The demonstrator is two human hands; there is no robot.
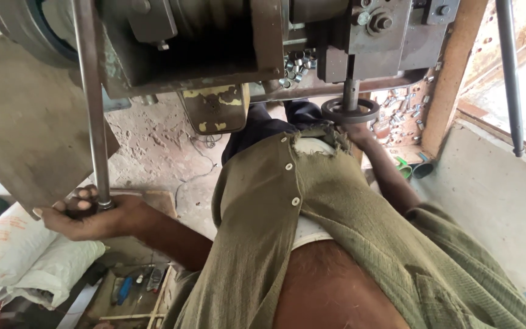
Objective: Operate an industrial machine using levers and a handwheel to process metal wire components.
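My left hand (89, 214) is closed around the lower end of a long steel lever rod (90, 91) that runs up in front of a heavy grey machine (214, 42). My right arm in an olive sleeve reaches up to a small dark handwheel (350, 110) on a vertical shaft under the machine. My right hand (362, 133) holds the wheel's lower rim, and my shirt front (287, 201) partly hides it. Several small metal sleeves (298, 66) lie piled on the machine just left of the shaft.
More small metal parts (400, 109) are scattered on a wooden shelf at the right. A dark rod (509, 73) hangs at the far right beside a concrete ledge (494, 201). White sacks (25, 256) and hand tools (135, 283) lie low on the left.
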